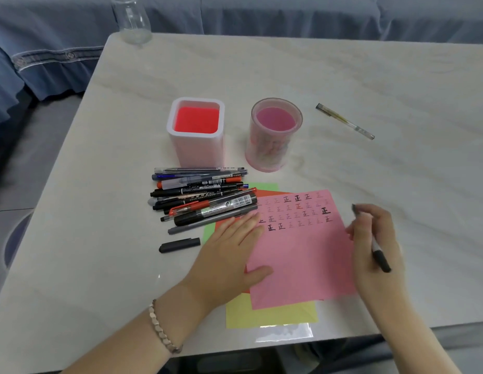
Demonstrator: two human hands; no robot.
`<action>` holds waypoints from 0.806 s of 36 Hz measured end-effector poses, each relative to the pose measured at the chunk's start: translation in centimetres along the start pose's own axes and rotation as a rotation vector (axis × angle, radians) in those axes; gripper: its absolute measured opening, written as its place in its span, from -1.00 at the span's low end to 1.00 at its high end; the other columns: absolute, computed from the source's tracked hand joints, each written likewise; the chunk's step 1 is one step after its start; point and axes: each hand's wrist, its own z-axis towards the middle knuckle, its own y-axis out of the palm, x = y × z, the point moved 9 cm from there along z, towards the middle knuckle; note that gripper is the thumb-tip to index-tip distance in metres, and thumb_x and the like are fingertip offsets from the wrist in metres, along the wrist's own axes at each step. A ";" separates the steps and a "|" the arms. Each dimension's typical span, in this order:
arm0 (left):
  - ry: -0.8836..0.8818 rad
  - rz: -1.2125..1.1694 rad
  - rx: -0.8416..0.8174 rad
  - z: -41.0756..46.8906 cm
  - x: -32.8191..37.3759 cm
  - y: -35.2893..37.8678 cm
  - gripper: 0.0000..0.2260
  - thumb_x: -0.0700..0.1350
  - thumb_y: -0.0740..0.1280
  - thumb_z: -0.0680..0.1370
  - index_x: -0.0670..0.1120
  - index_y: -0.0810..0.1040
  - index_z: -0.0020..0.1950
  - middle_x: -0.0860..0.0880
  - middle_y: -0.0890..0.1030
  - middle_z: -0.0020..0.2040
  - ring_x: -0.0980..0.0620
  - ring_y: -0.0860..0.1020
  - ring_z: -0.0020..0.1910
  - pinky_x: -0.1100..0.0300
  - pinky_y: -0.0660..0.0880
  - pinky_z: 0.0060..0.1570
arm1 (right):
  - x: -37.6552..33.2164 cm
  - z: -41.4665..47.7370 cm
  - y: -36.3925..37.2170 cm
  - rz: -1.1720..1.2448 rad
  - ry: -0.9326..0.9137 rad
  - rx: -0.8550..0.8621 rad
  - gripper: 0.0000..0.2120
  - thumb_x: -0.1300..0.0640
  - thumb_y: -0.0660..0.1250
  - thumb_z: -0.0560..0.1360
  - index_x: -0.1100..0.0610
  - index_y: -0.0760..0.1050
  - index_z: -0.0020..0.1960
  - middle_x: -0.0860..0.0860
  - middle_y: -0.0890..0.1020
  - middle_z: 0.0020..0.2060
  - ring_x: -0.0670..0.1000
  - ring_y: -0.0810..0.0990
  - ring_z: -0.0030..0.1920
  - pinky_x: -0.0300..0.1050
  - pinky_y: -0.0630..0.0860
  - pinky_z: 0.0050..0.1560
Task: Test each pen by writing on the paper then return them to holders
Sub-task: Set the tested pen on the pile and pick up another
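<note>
**Condition.** The left hand [232, 255] is laid flat, fingers straight, on the left edge of the pink paper sheet [302, 260] at lower centre of the frame. The sheet is stacked over a yellow sheet [272, 314] and a green sheet [262, 187]. The right hand [375, 247], at the sheet's right edge, is closed round a black marker pen [380, 256]. The two hands are well apart. The marker's upper end is blurred, so the tip end cannot be determined.

**Hazards noted.**
1. A loose black pen cap [179, 244] lies on the white marble-patterned table [262, 71], left of the sheets. It is judged to belong to the held marker. If the marker is returned uncapped, drying out or staining of a holder is to be expected.
2. The left fingertips rest at the rows of written characters. Fresh ink may be smeared if the hand is slid.
3. The heap of assorted pens [202, 195] overlaps the upper left corner of the sheets, just beside the left fingertips. Pens may be rolled toward the table's left edge if the paper is shifted.
4. The sheets are stacked on a glossy surface and may slip during writing if pressure is released.
5. The square white holder with red interior [200, 155] and the round translucent pink holder [272, 152], both above the heap, appear empty. Tested and untested pens may therefore be confused in the heap.
6. A clear-barrelled pen [345, 121] lies alone at upper right and may be overlooked.
</note>
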 end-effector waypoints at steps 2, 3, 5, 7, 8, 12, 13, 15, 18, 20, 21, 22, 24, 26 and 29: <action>0.002 -0.027 -0.008 0.1 -0.2 -0.1 -0.37 0.28 0.13 0.45 -0.13 0.46 0.32 -0.07 0.41 0.39 0.10 0.20 0.38 0.22 -0.02 0.38 | -1.2 0.1 0.7 0.089 -0.040 0.008 -0.60 -0.38 -0.05 0.45 -0.19 0.32 0.11 -0.17 0.55 -0.15 -0.18 0.54 -0.09 -0.34 0.42 -0.12; 0.004 -0.033 -0.004 0.0 -0.2 -0.2 -0.37 0.29 0.13 0.45 -0.12 0.44 0.33 -0.06 0.40 0.39 0.10 0.21 0.37 0.22 -0.02 0.38 | -1.8 0.0 1.1 0.130 -0.057 -0.010 -0.54 -0.42 -0.06 0.43 -0.18 0.35 0.11 -0.18 0.56 -0.14 -0.19 0.55 -0.09 -0.39 0.42 -0.10; 0.007 -0.046 0.018 -0.4 -0.4 -0.7 -0.40 0.28 0.13 0.47 -0.10 0.42 0.34 -0.06 0.39 0.40 0.07 0.24 0.37 0.22 0.01 0.38 | -2.6 0.5 3.0 0.227 -0.058 -0.081 -0.52 -0.44 -0.03 0.43 -0.17 0.44 0.06 -0.15 0.61 -0.12 -0.19 0.59 -0.09 -0.40 0.46 -0.03; 0.019 -0.093 0.048 -1.0 -0.6 -1.2 -0.46 0.22 0.16 0.49 -0.10 0.42 0.32 -0.09 0.39 0.40 0.03 0.27 0.37 0.18 0.05 0.39 | -1.9 1.0 5.5 0.350 0.064 -0.190 -0.68 -0.27 0.10 0.51 -0.13 0.55 -0.05 -0.06 0.67 -0.19 -0.12 0.64 -0.13 -0.19 0.54 0.05; 0.031 -0.098 0.061 -1.3 -0.8 -1.3 -0.49 0.19 0.19 0.49 -0.10 0.43 0.31 -0.10 0.41 0.38 0.00 0.30 0.37 0.15 0.09 0.39 | -1.8 1.0 6.5 0.379 0.117 -0.234 -0.75 -0.12 0.16 0.55 -0.09 0.58 -0.10 -0.03 0.68 -0.23 -0.09 0.65 -0.16 -0.10 0.56 0.05; 0.094 -0.057 0.065 -2.7 -1.4 -1.2 -0.61 0.13 0.25 0.49 -0.02 0.52 0.23 -0.12 0.42 0.37 -0.08 0.36 0.37 0.06 0.15 0.39 | -3.0 0.1 7.9 0.451 0.146 -0.234 -0.79 0.16 0.25 0.53 0.10 0.58 -0.24 0.02 0.66 -0.38 -0.03 0.63 -0.33 -0.21 0.58 -0.24; 0.108 -0.055 0.067 -2.9 -1.5 -1.1 -0.63 0.13 0.25 0.49 -0.01 0.54 0.22 -0.13 0.42 0.37 -0.09 0.35 0.38 0.05 0.15 0.39 | -2.9 -0.2 8.0 0.464 0.160 -0.215 -0.78 0.15 0.27 0.51 0.13 0.56 -0.28 0.02 0.64 -0.45 -0.04 0.60 -0.40 -0.24 0.56 -0.31; 0.118 -0.055 0.079 -3.1 -1.6 -1.1 -0.64 0.14 0.25 0.50 0.01 0.57 0.21 -0.14 0.42 0.37 -0.10 0.35 0.38 0.02 0.17 0.38 | -2.3 -0.1 8.4 0.448 0.192 -0.162 -0.74 0.10 0.31 0.49 0.18 0.51 -0.34 0.00 0.59 -0.54 -0.07 0.54 -0.48 -0.27 0.50 -0.39; 0.114 -0.069 0.105 -3.0 -1.6 -1.2 -0.65 0.14 0.24 0.50 0.03 0.59 0.19 -0.15 0.43 0.36 -0.11 0.37 0.37 0.00 0.22 0.35 | -1.4 0.0 8.7 0.380 0.206 -0.096 -0.65 0.06 0.34 0.47 0.15 0.43 -0.45 -0.03 0.51 -0.63 -0.12 0.44 -0.56 -0.33 0.39 -0.45; 0.118 -0.072 0.116 -3.0 -1.6 -1.3 -0.66 0.14 0.25 0.49 0.04 0.60 0.17 -0.15 0.44 0.36 -0.11 0.38 0.36 0.00 0.23 0.34 | -1.0 -0.2 8.9 0.358 0.205 -0.060 -0.60 0.03 0.35 0.46 0.12 0.39 -0.50 -0.04 0.47 -0.65 -0.10 0.40 -0.57 -0.30 0.35 -0.47; 0.119 -0.072 0.118 -3.0 -1.6 -1.3 -0.66 0.14 0.26 0.49 0.04 0.60 0.17 -0.15 0.44 0.36 -0.11 0.38 0.36 0.00 0.23 0.33 | -0.9 -0.3 8.9 0.346 0.205 -0.043 -0.59 0.03 0.36 0.45 0.14 0.38 -0.51 -0.04 0.45 -0.65 -0.10 0.39 -0.56 -0.29 0.34 -0.47; 0.118 -0.074 0.115 -3.0 -1.6 -1.3 -0.67 0.14 0.25 0.49 0.04 0.60 0.16 -0.15 0.44 0.36 -0.11 0.38 0.36 0.00 0.23 0.33 | -0.9 -0.5 8.9 0.330 0.200 -0.023 -0.58 0.03 0.37 0.45 0.17 0.37 -0.51 -0.05 0.43 -0.65 -0.10 0.37 -0.55 -0.29 0.32 -0.47; 0.112 -0.082 0.106 -3.0 -1.6 -1.3 -0.67 0.14 0.25 0.49 0.06 0.60 0.16 -0.13 0.42 0.37 -0.09 0.36 0.38 0.00 0.23 0.33 | -0.9 -0.6 9.2 0.300 0.178 0.011 -0.56 0.07 0.37 0.45 0.22 0.34 -0.51 -0.07 0.37 -0.65 -0.15 0.32 -0.56 -0.32 0.28 -0.47; 0.108 -0.088 0.103 -3.0 -1.6 -1.3 -0.68 0.14 0.25 0.48 0.07 0.59 0.16 -0.12 0.41 0.39 -0.06 0.32 0.39 0.02 0.21 0.34 | -1.1 -0.9 9.6 0.285 0.163 0.028 -0.57 0.14 0.37 0.46 0.20 0.31 -0.52 -0.11 0.34 -0.67 -0.16 0.28 -0.57 -0.34 0.24 -0.48; 0.108 -0.093 0.110 -3.1 -1.6 -1.5 -0.68 0.14 0.25 0.48 0.07 0.60 0.15 -0.11 0.42 0.37 -0.04 0.31 0.39 0.04 0.19 0.35 | -1.2 -1.3 10.2 0.254 0.131 0.046 -0.55 0.25 0.34 0.46 0.12 0.26 -0.54 -0.12 0.30 -0.68 -0.15 0.25 -0.57 -0.33 0.20 -0.48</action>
